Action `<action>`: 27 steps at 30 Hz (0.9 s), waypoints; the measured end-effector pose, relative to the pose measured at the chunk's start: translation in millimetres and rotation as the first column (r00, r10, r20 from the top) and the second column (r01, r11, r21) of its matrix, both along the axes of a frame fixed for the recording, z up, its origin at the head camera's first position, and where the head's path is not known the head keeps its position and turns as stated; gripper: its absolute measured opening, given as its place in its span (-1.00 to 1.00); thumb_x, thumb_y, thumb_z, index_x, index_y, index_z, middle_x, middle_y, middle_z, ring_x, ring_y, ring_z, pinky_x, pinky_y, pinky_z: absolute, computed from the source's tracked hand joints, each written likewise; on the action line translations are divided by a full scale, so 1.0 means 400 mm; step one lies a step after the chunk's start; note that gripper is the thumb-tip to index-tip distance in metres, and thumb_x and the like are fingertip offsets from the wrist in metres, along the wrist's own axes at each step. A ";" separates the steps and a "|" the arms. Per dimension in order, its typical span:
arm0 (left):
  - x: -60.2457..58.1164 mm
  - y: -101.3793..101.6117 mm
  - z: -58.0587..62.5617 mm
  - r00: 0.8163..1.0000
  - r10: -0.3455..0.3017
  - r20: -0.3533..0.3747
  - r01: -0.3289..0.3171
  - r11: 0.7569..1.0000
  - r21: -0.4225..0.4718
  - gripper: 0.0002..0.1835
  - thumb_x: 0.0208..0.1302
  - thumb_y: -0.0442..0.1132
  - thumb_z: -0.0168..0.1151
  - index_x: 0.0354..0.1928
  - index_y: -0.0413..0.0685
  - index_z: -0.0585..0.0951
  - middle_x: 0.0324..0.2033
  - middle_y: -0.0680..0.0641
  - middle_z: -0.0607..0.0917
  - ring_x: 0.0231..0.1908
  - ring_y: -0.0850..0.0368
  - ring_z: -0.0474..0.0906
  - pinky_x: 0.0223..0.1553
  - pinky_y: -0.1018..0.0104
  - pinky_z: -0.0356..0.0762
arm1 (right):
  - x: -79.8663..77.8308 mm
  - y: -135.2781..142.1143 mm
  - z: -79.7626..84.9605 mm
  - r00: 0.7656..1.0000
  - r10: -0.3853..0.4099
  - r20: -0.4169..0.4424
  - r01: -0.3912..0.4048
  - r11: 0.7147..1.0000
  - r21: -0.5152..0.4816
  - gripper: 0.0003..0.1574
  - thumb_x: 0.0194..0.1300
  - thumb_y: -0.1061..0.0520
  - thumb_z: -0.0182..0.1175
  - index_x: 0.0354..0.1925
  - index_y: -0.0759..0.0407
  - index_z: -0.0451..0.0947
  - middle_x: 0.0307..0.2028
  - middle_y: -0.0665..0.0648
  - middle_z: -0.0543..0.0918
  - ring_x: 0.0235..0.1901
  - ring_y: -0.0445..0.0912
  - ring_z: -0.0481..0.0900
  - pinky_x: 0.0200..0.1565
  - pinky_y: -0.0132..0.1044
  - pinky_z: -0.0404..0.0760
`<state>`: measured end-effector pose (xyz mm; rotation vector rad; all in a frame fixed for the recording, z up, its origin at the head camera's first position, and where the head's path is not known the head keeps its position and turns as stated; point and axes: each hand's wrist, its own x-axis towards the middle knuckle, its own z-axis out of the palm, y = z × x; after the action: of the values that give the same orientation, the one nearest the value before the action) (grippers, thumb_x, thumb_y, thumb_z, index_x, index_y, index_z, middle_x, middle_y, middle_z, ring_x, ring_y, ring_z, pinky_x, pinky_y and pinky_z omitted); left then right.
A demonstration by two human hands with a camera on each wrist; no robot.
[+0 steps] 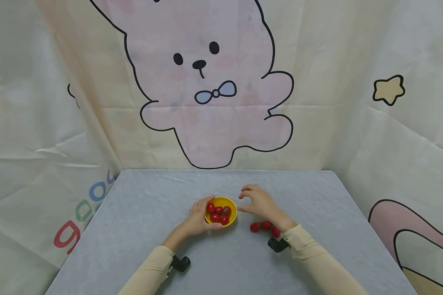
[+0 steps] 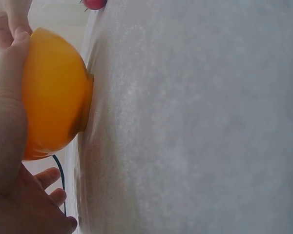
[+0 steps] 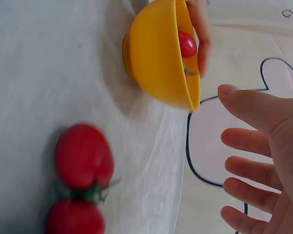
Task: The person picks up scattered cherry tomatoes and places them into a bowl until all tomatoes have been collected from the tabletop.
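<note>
A small yellow bowl (image 1: 220, 200) with several red cherry tomatoes (image 1: 215, 217) inside stands near the middle of the table. My left hand (image 1: 199, 217) grips its left side, thumb at the near rim and fingers toward the far rim. In the left wrist view the thumb lies along the rim of the bowl (image 2: 56, 92). Just right of the bowl, my right hand (image 1: 260, 202) holds nothing, its fingers apart and slightly bent. Three more tomatoes (image 1: 255, 227) lie on the table by my right wrist; green stems show on the tomatoes (image 3: 85, 156) in the right wrist view.
The grey table (image 1: 151, 196) reaches back to a fabric wall (image 1: 317, 135) printed with a cartoon bear. Similar fabric hangs at both sides. A black wrist camera (image 1: 181, 263) is strapped on the left wrist, another (image 1: 278, 245) on the right.
</note>
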<state>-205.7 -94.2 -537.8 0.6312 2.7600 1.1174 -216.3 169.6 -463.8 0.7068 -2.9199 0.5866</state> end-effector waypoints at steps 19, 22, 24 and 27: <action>0.001 -0.002 -0.005 1.000 0.015 0.020 -0.015 1.000 0.003 0.13 -0.04 0.26 0.49 0.50 0.14 0.10 0.44 -0.16 0.27 0.41 -0.26 0.12 0.42 -0.35 0.03 | 0.032 0.183 -0.032 0.996 -0.085 0.037 0.086 0.996 -0.028 -0.58 0.13 -0.12 0.44 -0.13 0.10 0.71 0.12 0.18 0.62 0.20 0.15 0.50 0.17 0.13 0.55; 0.001 -0.002 -0.005 1.000 0.014 0.019 -0.014 1.000 0.003 0.13 -0.04 0.26 0.49 0.51 0.13 0.09 0.44 -0.16 0.27 0.41 -0.26 0.12 0.42 -0.35 0.02 | 0.037 0.205 -0.042 0.996 -0.086 0.037 0.087 0.996 -0.031 -0.60 0.13 -0.09 0.44 -0.14 0.12 0.71 0.10 0.19 0.62 0.19 0.17 0.51 0.17 0.13 0.55; 0.001 -0.001 -0.005 1.000 0.012 0.013 -0.012 1.000 0.006 0.13 -0.04 0.27 0.48 0.50 0.12 0.10 0.44 -0.17 0.28 0.41 -0.26 0.12 0.41 -0.35 0.03 | 0.041 0.219 -0.048 0.996 -0.081 0.037 0.083 0.996 -0.032 -0.60 0.13 -0.08 0.44 -0.14 0.12 0.71 0.09 0.20 0.63 0.18 0.17 0.52 0.16 0.13 0.55; 0.000 -0.001 -0.006 1.000 0.012 0.009 -0.012 1.000 0.002 0.15 -0.06 0.31 0.47 0.50 0.12 0.10 0.43 -0.18 0.29 0.41 -0.27 0.12 0.42 -0.35 0.02 | 0.046 0.237 -0.058 0.996 -0.075 0.037 0.077 0.996 -0.034 -0.62 0.13 -0.06 0.44 -0.14 0.13 0.71 0.07 0.20 0.63 0.16 0.17 0.52 0.16 0.14 0.54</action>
<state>-205.6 -94.7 -540.3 0.6094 2.7586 1.1221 -197.9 264.6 -487.0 0.5845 -2.9464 0.6476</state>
